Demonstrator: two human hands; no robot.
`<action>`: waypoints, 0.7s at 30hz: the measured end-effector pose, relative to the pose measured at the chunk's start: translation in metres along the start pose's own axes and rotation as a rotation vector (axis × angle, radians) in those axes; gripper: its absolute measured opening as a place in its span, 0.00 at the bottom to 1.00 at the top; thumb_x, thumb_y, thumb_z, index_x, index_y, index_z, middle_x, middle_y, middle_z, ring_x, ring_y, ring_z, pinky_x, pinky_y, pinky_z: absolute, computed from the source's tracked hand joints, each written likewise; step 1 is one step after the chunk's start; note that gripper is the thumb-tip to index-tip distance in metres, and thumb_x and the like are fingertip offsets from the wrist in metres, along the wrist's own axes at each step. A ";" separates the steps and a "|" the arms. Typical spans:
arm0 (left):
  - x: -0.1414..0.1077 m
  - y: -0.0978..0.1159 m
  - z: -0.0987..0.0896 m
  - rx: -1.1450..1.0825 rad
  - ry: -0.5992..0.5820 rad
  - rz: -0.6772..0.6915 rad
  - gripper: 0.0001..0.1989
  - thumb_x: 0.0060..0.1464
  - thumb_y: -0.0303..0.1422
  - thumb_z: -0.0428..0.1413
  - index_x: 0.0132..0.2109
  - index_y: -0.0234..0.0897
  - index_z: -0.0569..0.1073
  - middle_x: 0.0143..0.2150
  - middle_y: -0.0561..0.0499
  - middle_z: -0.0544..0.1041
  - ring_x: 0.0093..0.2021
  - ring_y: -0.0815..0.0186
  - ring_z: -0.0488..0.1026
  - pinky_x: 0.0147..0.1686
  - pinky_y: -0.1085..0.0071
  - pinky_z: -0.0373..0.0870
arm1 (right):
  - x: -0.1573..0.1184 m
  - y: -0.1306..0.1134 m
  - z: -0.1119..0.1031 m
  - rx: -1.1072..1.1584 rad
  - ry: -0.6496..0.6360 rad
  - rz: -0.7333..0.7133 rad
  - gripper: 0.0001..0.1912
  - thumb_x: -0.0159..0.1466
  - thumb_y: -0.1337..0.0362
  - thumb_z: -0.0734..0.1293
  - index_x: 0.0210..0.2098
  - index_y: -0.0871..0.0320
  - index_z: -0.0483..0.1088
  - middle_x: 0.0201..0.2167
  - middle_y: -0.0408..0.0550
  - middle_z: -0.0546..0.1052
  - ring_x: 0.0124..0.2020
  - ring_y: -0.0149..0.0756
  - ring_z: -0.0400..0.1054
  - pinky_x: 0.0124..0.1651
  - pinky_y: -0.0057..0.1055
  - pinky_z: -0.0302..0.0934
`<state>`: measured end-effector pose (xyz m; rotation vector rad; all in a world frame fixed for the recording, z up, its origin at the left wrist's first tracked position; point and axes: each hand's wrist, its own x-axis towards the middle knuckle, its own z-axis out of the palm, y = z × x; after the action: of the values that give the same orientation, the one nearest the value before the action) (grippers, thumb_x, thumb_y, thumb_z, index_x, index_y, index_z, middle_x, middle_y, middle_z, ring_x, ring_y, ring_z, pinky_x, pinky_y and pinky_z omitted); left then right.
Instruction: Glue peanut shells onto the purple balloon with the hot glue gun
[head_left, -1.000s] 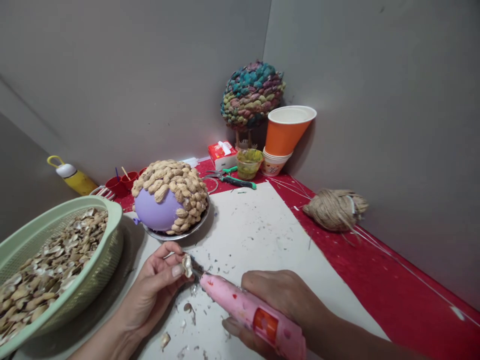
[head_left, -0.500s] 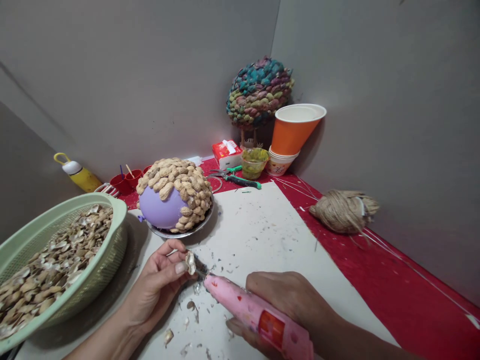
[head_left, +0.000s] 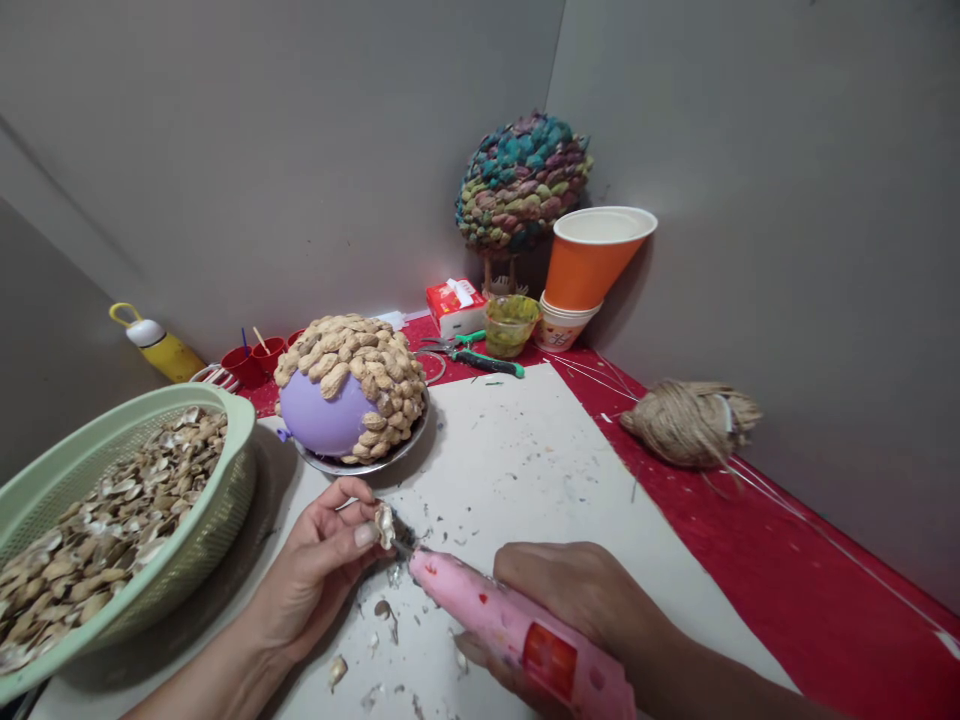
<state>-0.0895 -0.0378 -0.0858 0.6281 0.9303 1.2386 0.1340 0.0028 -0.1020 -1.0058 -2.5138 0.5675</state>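
Between the thumb and fingers of my left hand (head_left: 322, 555) is a peanut shell half (head_left: 385, 526), its pale hollow side facing right. My right hand (head_left: 581, 605) is wrapped round a pink hot glue gun (head_left: 487, 610). The metal nozzle points at the shell, very close to its edge; I cannot tell whether they touch. Beyond my left hand, a purple balloon (head_left: 322, 415) partly covered with peanut shells (head_left: 367, 355) rests on a shallow metal dish (head_left: 390, 460). Its lower front left is bare.
At left stands a green basket (head_left: 240, 440) of peanut shells. Scraps litter the white board (head_left: 510, 480). Toward the back are pliers (head_left: 480, 357), a plastic cup (head_left: 510, 325), a tissue pack (head_left: 456, 306), paper cups (head_left: 592, 265), a colourful shell ball (head_left: 525, 180) and, rightward, twine (head_left: 682, 425).
Almost nothing differs. The whole view has shifted very slightly, while both hands, the shell and the glue gun keep their positions to each other.
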 end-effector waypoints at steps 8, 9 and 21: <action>-0.002 -0.005 -0.003 0.050 -0.003 -0.025 0.13 0.48 0.28 0.66 0.39 0.37 0.71 0.32 0.52 0.76 0.32 0.69 0.71 0.37 0.71 0.66 | -0.001 0.002 0.002 -0.044 -0.001 -0.013 0.19 0.57 0.56 0.69 0.19 0.57 0.58 0.13 0.36 0.55 0.15 0.25 0.51 0.20 0.28 0.37; -0.001 -0.005 -0.004 0.055 -0.004 -0.027 0.13 0.48 0.28 0.66 0.39 0.37 0.71 0.32 0.52 0.76 0.32 0.69 0.71 0.37 0.71 0.66 | -0.001 0.001 0.002 -0.049 -0.004 -0.011 0.19 0.57 0.56 0.69 0.19 0.57 0.58 0.13 0.36 0.56 0.15 0.25 0.50 0.20 0.28 0.37; -0.001 -0.006 -0.001 0.081 -0.007 -0.034 0.13 0.48 0.28 0.66 0.39 0.37 0.72 0.34 0.51 0.77 0.33 0.69 0.71 0.38 0.71 0.66 | 0.002 0.000 -0.002 -0.006 -0.053 0.036 0.20 0.56 0.54 0.70 0.18 0.57 0.60 0.12 0.35 0.53 0.13 0.24 0.46 0.20 0.28 0.35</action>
<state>-0.0879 -0.0399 -0.0911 0.6779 0.9852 1.1724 0.1336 0.0042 -0.0997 -1.0533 -2.5498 0.6048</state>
